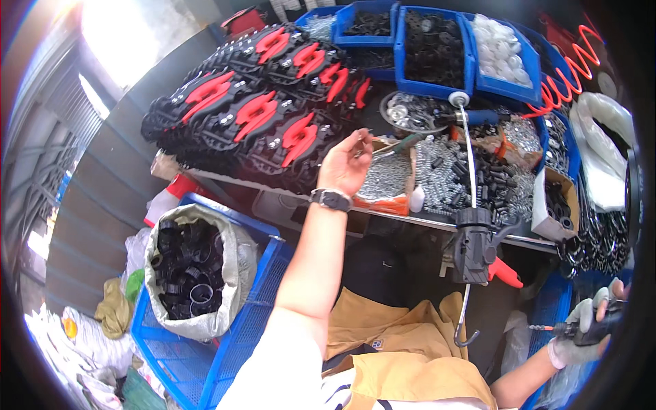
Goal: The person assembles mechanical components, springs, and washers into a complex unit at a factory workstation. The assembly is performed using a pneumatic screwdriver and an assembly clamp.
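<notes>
My left hand (pixel 347 162), bare with a dark watch at the wrist, is raised over the front of the bench. Its fingers are curled together, and a thin tip shows at them; what they hold is too small to name. Close beside it, a green-handled tool (pixel 408 142) lies across a box of small metal parts (pixel 384 179). My right hand (pixel 579 335), in a pale glove, grips a black power screwdriver (pixel 601 328) at the far right, its bit pointing left. Between my hands, a metal rod (pixel 470 157) with a hooked lower end passes through a black housing (pixel 473 249) with a red lever (pixel 504 273).
Black assemblies with red parts (pixel 256 116) are piled at the back left. Blue bins (pixel 437 87) of small parts line the back. A red coiled hose (pixel 570 68) hangs at the right. A sack (pixel 236 273) of black parts stands in a blue crate (pixel 256 294) at lower left.
</notes>
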Tool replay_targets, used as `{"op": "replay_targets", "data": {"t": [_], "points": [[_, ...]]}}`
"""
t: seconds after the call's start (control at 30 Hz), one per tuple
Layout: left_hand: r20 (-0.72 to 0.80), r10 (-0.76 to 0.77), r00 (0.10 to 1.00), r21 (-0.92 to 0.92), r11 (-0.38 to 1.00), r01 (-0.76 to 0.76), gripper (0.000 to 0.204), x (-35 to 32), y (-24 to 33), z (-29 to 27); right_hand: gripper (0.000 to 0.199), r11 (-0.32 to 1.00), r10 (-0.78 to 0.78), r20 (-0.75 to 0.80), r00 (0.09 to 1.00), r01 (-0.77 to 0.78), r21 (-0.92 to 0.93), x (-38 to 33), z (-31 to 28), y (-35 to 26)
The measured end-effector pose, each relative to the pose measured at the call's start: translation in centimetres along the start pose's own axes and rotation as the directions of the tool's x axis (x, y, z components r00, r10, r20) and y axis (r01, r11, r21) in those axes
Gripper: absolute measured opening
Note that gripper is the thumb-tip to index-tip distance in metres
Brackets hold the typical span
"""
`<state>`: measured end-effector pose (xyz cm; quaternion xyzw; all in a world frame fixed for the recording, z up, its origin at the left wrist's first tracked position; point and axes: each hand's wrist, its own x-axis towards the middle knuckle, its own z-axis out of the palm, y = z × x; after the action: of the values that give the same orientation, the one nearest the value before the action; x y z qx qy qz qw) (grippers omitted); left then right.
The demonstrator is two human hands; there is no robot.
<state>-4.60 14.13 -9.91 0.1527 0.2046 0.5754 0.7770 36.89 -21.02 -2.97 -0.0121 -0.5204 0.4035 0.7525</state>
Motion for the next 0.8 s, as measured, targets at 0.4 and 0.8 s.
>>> {"op": "replay_targets", "data": {"t": [0.4,0.8], "points": [[0.152,-0.346,0.926,0.298,0.909,0.291,0.020,-16.7,-11.6,2.9,0.078,0.937,-0.215,-0.224,0.951,0.136,-0.322,2.8,9.9,13.1],[0.163,-0.410,0.897,0.080,0.912,0.402,0.024,-20.5,-16.5,1.8,0.077,0.880,0.018,-0.092,0.996,-0.059,-0.471,3.1,11.1,16.6]]}}
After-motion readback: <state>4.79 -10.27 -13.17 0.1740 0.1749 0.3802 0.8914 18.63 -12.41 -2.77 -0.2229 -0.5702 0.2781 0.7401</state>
